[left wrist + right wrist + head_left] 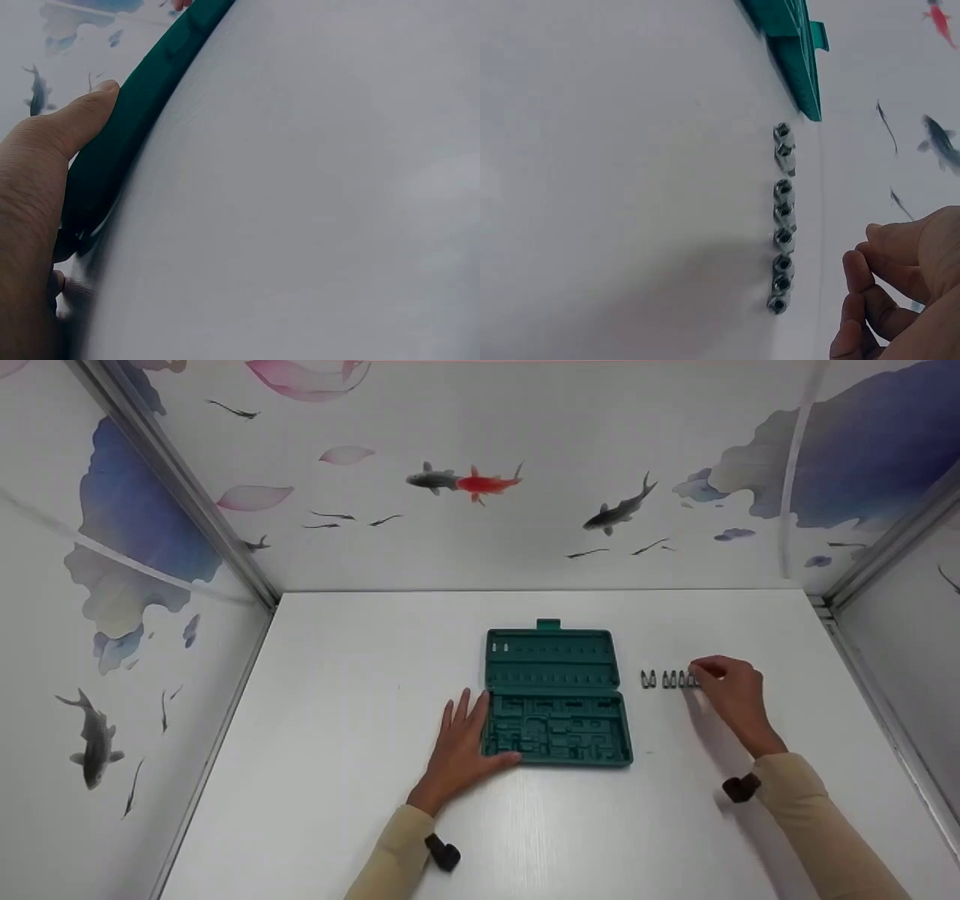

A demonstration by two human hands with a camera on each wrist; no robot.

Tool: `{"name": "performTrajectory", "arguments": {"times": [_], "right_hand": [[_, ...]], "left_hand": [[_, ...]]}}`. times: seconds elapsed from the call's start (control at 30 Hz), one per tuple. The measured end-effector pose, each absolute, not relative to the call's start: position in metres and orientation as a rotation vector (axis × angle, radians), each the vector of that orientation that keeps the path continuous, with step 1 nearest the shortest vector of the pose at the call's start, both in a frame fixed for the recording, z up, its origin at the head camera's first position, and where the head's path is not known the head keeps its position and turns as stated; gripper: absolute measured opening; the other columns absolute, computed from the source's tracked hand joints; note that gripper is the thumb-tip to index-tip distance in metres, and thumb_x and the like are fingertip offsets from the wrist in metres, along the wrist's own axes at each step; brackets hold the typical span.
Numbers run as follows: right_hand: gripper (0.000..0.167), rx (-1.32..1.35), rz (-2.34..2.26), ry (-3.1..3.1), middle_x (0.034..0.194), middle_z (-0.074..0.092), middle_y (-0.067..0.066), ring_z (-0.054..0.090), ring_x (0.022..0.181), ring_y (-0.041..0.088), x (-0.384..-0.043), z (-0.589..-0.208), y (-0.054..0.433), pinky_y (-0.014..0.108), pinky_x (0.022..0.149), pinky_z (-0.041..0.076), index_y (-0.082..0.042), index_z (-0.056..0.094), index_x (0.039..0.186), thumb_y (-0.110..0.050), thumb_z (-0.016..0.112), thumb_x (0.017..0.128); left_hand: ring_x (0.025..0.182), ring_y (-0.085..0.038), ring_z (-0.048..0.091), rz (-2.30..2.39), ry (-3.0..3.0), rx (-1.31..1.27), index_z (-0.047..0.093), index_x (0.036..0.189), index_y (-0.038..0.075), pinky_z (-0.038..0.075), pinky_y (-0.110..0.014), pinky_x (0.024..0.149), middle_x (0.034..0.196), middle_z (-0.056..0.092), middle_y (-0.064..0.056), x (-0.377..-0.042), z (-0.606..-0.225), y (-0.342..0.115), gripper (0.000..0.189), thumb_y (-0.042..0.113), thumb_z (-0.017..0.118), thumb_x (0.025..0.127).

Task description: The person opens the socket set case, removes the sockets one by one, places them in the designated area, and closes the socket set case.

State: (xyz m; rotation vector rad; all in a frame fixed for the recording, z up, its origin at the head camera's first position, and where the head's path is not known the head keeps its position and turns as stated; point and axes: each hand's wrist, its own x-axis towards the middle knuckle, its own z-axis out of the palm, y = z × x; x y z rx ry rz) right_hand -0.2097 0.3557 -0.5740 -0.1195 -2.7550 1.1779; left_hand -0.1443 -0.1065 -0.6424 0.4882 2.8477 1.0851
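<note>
A green plastic case (555,690) lies open on the table, its lid folded flat toward the back wall. My left hand (461,746) rests against the case's front left corner, fingers spread along the side. In the left wrist view the thumb (94,109) presses the case's front edge (142,105). To the right of the case, several small metal sockets (783,211) stand in a line, with dark holes facing up. My right hand (735,694) hovers by the right end of that line, fingers loosely bent. Between its fingertips (859,270) no object shows in the right wrist view.
Two small silver pieces (500,647) sit in the lid's upper left slots. The lower tray (559,727) has moulded recesses. A white table (352,682) spreads around the case, bounded by printed panels at the back (540,540) and sides.
</note>
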Motion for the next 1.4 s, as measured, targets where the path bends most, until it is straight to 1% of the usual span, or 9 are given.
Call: {"name": "performTrajectory", "arguments": {"times": [0.07,0.3,0.43,0.63,0.8,0.93,1.03,1.27,1.4], "right_hand": [[0.031,-0.077,1.183,-2.751,0.115,0.078,0.022,0.061,0.1,0.023,-0.209,-0.57,0.345,0.016,0.075,0.045,0.004,0.079,0.126,-0.021,0.069,0.111],[0.029,0.015,1.252,-2.784,0.121,0.077,0.021,0.064,0.107,0.031,-0.21,-0.564,0.309,0.008,0.08,0.046,0.003,0.077,0.13,-0.017,0.069,0.111],[0.027,0.07,1.251,-2.796,0.121,0.078,0.02,0.065,0.107,0.032,-0.213,-0.565,0.291,0.01,0.082,0.048,0.002,0.078,0.13,-0.015,0.071,0.11],[0.024,0.212,1.261,-2.785,0.119,0.079,0.017,0.068,0.106,0.03,-0.217,-0.567,0.264,0.022,0.085,0.052,0.002,0.079,0.128,-0.012,0.072,0.109],[0.023,0.352,1.292,-2.77,0.118,0.077,0.018,0.07,0.109,0.032,-0.223,-0.571,0.247,0.04,0.09,0.058,0.004,0.078,0.126,-0.007,0.074,0.107],[0.023,0.437,1.314,-2.775,0.119,0.075,0.02,0.07,0.111,0.036,-0.229,-0.574,0.236,0.053,0.095,0.058,0.006,0.077,0.126,-0.005,0.074,0.106],[0.023,0.474,1.32,-2.78,0.12,0.075,0.021,0.071,0.112,0.038,-0.233,-0.574,0.229,0.057,0.098,0.059,0.005,0.077,0.126,-0.006,0.075,0.105],[0.026,0.537,1.328,-2.803,0.126,0.074,0.019,0.07,0.118,0.037,-0.243,-0.575,0.212,0.058,0.103,0.058,0.004,0.076,0.128,-0.01,0.076,0.105],[0.027,0.578,1.333,-2.807,0.126,0.074,0.019,0.07,0.119,0.038,-0.247,-0.577,0.201,0.057,0.104,0.058,0.004,0.076,0.129,-0.009,0.077,0.105]], "left_hand": [[0.171,-0.036,0.005,1.087,2.843,0.483,0.018,0.178,0.014,0.004,-0.059,0.136,0.184,0.012,-0.017,-0.144,-0.642,-0.107,0.123,0.081,0.072,0.09],[0.171,-0.037,0.004,1.096,2.837,0.459,0.018,0.178,0.016,0.005,-0.06,0.136,0.184,0.011,-0.016,-0.143,-0.641,-0.107,0.123,0.082,0.071,0.09],[0.171,-0.036,0.004,1.097,2.834,0.463,0.018,0.178,0.015,0.004,-0.059,0.136,0.184,0.011,-0.016,-0.143,-0.64,-0.107,0.123,0.082,0.072,0.09],[0.171,-0.036,0.006,1.09,2.846,0.493,0.02,0.178,0.012,0.004,-0.06,0.136,0.184,0.014,-0.017,-0.145,-0.641,-0.108,0.122,0.08,0.072,0.09],[0.17,-0.039,0.008,1.062,2.863,0.497,0.021,0.177,0.011,0.009,-0.062,0.136,0.183,0.015,-0.019,-0.146,-0.643,-0.107,0.122,0.08,0.072,0.091],[0.171,-0.038,0.008,1.066,2.862,0.496,0.021,0.177,0.011,0.008,-0.062,0.136,0.183,0.015,-0.019,-0.146,-0.644,-0.107,0.122,0.079,0.073,0.09],[0.171,-0.038,0.007,1.082,2.853,0.496,0.021,0.177,0.011,0.007,-0.061,0.136,0.183,0.015,-0.019,-0.145,-0.643,-0.107,0.122,0.078,0.074,0.091],[0.171,-0.036,0.006,1.094,2.846,0.491,0.02,0.178,0.012,0.006,-0.06,0.136,0.184,0.013,-0.018,-0.145,-0.643,-0.108,0.123,0.079,0.074,0.09],[0.171,-0.035,0.004,1.099,2.834,0.482,0.018,0.178,0.014,0.005,-0.058,0.137,0.184,0.012,-0.016,-0.144,-0.645,-0.109,0.123,0.081,0.072,0.09]]}}
